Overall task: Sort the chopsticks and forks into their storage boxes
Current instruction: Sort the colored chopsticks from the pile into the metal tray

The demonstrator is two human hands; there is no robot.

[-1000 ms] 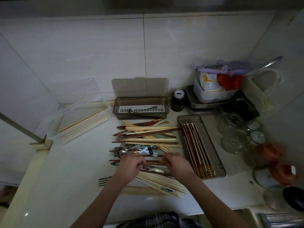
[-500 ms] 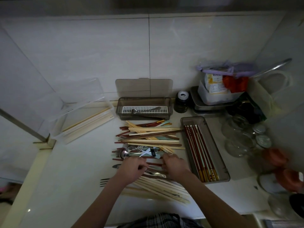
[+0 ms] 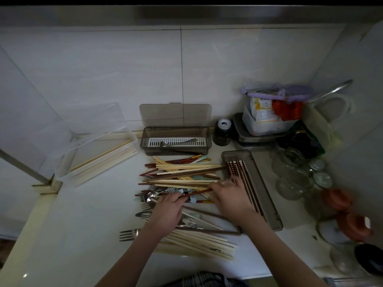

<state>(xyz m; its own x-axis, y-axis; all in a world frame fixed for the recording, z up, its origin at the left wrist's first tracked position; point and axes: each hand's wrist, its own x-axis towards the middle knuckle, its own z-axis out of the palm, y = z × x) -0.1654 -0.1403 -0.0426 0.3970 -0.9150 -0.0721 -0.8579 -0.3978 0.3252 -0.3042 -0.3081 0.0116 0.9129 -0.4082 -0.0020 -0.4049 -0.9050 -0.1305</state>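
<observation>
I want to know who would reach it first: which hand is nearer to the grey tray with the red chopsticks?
Right. The right hand lies beside the grey tray, its fingers over the tray's left edge. The left hand is farther left, over the mixed pile.

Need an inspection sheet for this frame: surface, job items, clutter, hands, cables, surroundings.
Surface: pale glossy counter, dimly lit.
Job's things: mixed pile of wooden and red chopsticks, forks and spoons; clear plastic box holding pale chopsticks; smoky-brown lidded box with one spoon on its white grate; grey tray of red chopsticks.
Clutter: glass jars, stacked containers with food packets, small dark jar.
Hands: left hand and right hand both on a red chopstick.
Cables: nothing seen.
Surroundings: white tiled wall.
</observation>
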